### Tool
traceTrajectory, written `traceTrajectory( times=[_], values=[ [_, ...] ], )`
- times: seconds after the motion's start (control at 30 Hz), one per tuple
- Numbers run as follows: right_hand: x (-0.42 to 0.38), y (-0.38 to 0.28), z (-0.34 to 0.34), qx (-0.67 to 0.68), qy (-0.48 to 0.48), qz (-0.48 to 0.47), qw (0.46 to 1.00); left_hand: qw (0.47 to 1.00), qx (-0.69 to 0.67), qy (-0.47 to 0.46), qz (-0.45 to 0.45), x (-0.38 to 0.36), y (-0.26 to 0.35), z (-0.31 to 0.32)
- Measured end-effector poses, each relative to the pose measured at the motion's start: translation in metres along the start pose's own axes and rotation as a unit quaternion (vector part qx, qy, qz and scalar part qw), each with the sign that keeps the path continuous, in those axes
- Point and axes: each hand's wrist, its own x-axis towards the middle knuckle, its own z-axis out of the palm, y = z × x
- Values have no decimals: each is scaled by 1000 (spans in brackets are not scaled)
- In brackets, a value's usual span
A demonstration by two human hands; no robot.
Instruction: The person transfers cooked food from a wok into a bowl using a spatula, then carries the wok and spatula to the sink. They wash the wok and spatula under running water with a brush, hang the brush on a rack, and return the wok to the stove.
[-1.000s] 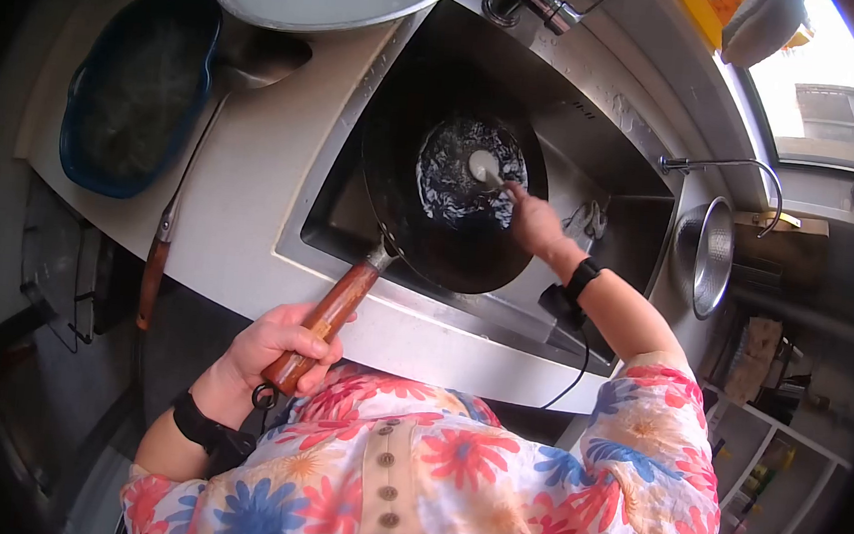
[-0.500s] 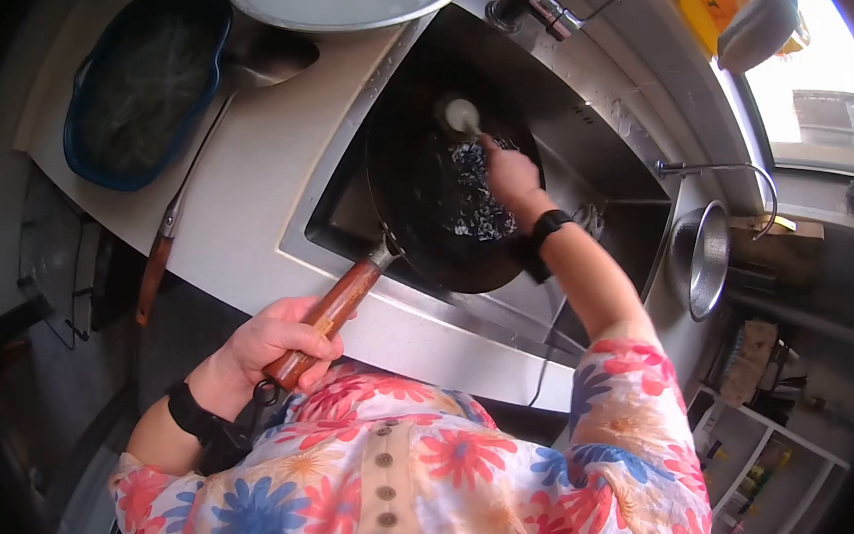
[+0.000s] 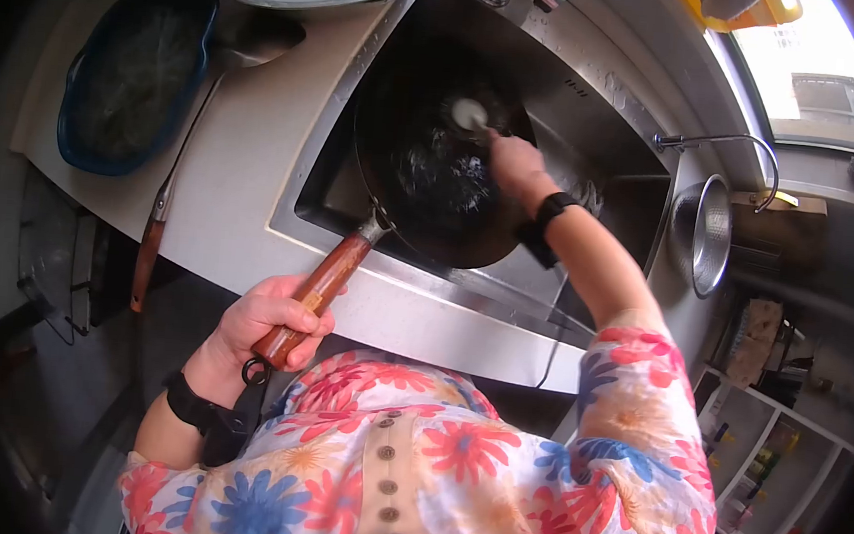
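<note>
Sink: the stainless steel sink basin (image 3: pixel 600 110) lies ahead of both your grips and holds the pan inside its walls.
Wok: the round black wok (image 3: pixel 434 172) sits tilted in that basin, out beyond your left grip and directly under your right one.
Handle: the reddish-brown wooden handle (image 3: pixel 317 288) runs from your left fist up and away to the wok's rim — that is the long axis, pointing from near your body diagonally into the sink.
Left hand: your left hand (image 3: pixel 267 325) is wrapped tight around the near end of the handle, fingers closed over the wood, well back from the bowl.
Right hand: your right hand (image 3: pixel 515 164) is inside the bowl at its far side, fingers pinched shut on the small pale round scrubber (image 3: pixel 469 115); this is the hand nearer the wok's wet surface.
Scrubber: it presses against the far inner wall, just past your right fingertips, beyond the wet patch in the middle.
Beside your left grip: a dark blue oval dish (image 3: pixel 136 73) and a long-handled metal ladle (image 3: pixel 179 162) lie on the pale counter, off to the outer side — apart from the wok.
Beyond your right arm: a steel colander (image 3: pixel 710 239) hangs near the sink's far corner.
</note>
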Motion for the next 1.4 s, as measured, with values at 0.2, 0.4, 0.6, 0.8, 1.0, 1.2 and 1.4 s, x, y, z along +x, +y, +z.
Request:
traceTrajectory(
  times=[0.2,0.4,0.6,0.8,1.0,1.2,1.4],
  values=[
    [-87,-5,9,140,-131,-109,975,999,-35,-36,19,3,-5,-7],
    [-3,-24,3,48,12,-11,999,1000,-6,-20,10,0,-2,-1],
    [-63,26,19,-38,-115,-40,992,999,-13,-32,15,1,-4,-7],
    [16,-22,21,136,53,-67,987,999,35,-9,23,0,-3,-4],
    [-88,-16,-17,295,-138,-265,908,999,28,-17,19,2,-4,-3],
    [-62,27,-12,-80,-116,-8,990,999,-19,-23,17,3,-9,-13],
    [5,-44,16,297,61,-93,948,999,-31,-29,12,1,-9,-7]
  ],
)
